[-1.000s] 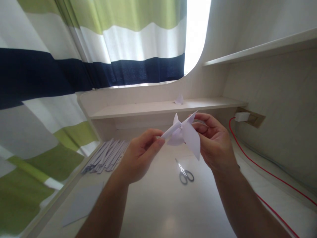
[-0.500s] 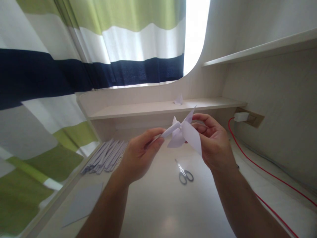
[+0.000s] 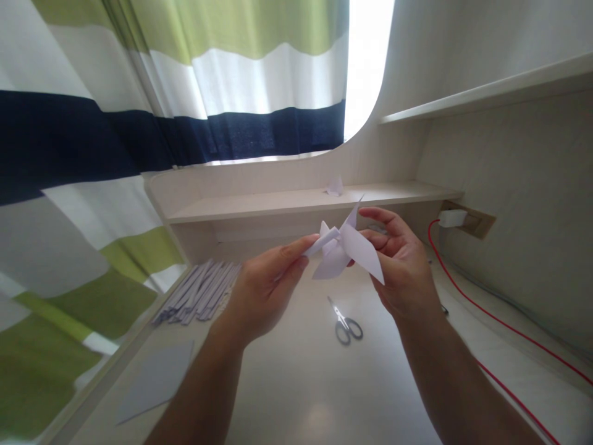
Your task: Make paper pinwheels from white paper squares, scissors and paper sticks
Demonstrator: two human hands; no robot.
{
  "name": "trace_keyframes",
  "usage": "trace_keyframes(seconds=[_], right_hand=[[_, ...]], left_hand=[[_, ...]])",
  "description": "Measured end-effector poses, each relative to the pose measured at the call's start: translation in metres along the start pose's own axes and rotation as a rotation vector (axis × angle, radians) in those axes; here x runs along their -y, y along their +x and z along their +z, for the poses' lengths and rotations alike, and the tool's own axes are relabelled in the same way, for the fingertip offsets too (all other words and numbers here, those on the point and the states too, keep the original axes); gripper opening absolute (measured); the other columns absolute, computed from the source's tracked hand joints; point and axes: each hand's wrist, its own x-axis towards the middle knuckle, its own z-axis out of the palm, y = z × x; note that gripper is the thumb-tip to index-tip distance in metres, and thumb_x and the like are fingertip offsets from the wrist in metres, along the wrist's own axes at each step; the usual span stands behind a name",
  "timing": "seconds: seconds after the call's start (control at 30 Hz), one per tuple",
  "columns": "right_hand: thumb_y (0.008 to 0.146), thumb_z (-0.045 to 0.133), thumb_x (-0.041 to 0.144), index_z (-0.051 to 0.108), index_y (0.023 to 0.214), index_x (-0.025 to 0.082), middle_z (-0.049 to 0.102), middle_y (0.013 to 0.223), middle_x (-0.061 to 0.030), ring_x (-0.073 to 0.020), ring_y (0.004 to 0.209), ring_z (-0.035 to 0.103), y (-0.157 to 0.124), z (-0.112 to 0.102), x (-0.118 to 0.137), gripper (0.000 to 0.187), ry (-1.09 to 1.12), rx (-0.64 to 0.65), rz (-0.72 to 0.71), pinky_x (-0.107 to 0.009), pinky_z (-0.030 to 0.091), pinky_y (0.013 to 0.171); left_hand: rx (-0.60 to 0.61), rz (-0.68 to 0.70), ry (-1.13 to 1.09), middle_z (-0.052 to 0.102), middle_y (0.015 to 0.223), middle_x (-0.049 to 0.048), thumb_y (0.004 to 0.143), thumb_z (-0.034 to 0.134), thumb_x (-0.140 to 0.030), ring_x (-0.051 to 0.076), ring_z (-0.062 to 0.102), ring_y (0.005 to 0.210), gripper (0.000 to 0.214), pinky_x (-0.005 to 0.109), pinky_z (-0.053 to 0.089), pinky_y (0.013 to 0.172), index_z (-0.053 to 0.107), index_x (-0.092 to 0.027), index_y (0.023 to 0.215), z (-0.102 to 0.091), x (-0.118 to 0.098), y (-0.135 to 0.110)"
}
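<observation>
A white paper pinwheel (image 3: pixel 359 247) is held up above the desk, its curved blades fanned out around a small centre. My left hand (image 3: pixel 273 281) pinches its flattened, rolled paper stick (image 3: pixel 324 241) between thumb and fingers. On the other side, my right hand (image 3: pixel 401 266) is at the blades. Its thumb lies against the lower right blade and a fingertip shows beneath the centre, while the index finger is raised, apart from the upper blade. The blades partly hide the right fingers' grip. Scissors (image 3: pixel 343 321) with grey handles lie on the desk below.
Many folded paper strips (image 3: pixel 199 292) lie in a pile at the left, with a grey-white sheet (image 3: pixel 157 380) nearer me. Another folded paper piece (image 3: pixel 334 185) stands on the back shelf (image 3: pixel 278 201). A red cable (image 3: pixel 472 304) runs from a white plug (image 3: pixel 452 218) along the right.
The pinwheel's blades have turned slightly. My right index finger has lifted off the upper blade, and my left fingers have shifted a little along the stick.
</observation>
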Motion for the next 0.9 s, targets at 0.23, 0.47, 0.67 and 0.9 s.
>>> trace_keyframes(seconds=[0.23,0.47,0.67,0.9], right_hand=[[0.060,0.102,0.027,0.068,0.112,0.026,0.076,0.070,0.0042,-0.0173,0.058,0.070,0.000,-0.002,-0.003,0.062,-0.007,0.022,0.006,-0.032,0.062,0.059],[0.062,0.101,0.020,0.069,0.111,0.027,0.077,0.073,0.0043,-0.0152,0.061,0.071,-0.003,0.000,-0.005,0.059,0.007,0.012,-0.046,-0.028,0.060,0.059],[0.068,0.097,0.020,0.068,0.113,0.029,0.076,0.077,0.0043,-0.0172,0.066,0.073,-0.013,0.009,-0.006,0.054,-0.112,-0.019,-0.112,-0.028,0.059,0.058],[0.075,0.093,0.020,0.068,0.115,0.029,0.076,0.081,0.0034,-0.0180,0.073,0.076,-0.018,0.011,-0.009,0.049,-0.206,-0.003,-0.172,-0.030,0.062,0.068]], left_hand=[[-0.012,0.013,0.076,0.080,0.125,0.0102,0.105,0.062,-0.025,0.020,0.076,0.092,0.040,0.029,0.058,0.072,0.070,-0.029,0.144,0.000,0.001,-0.001],[-0.031,-0.055,-0.030,0.078,0.094,0.0039,0.105,0.061,-0.025,0.013,0.065,0.070,0.033,0.027,0.052,0.066,0.074,-0.026,0.135,0.004,-0.002,0.000],[-0.060,-0.172,-0.256,0.064,0.076,-0.0027,0.104,0.060,-0.023,0.009,0.051,0.059,0.016,0.022,0.041,0.054,0.073,-0.022,0.114,0.012,-0.003,-0.002],[-0.094,-0.235,-0.216,0.062,0.068,-0.0029,0.105,0.065,-0.040,0.009,0.050,0.055,0.022,0.023,0.040,0.051,0.077,-0.023,0.109,0.012,-0.004,-0.001]])
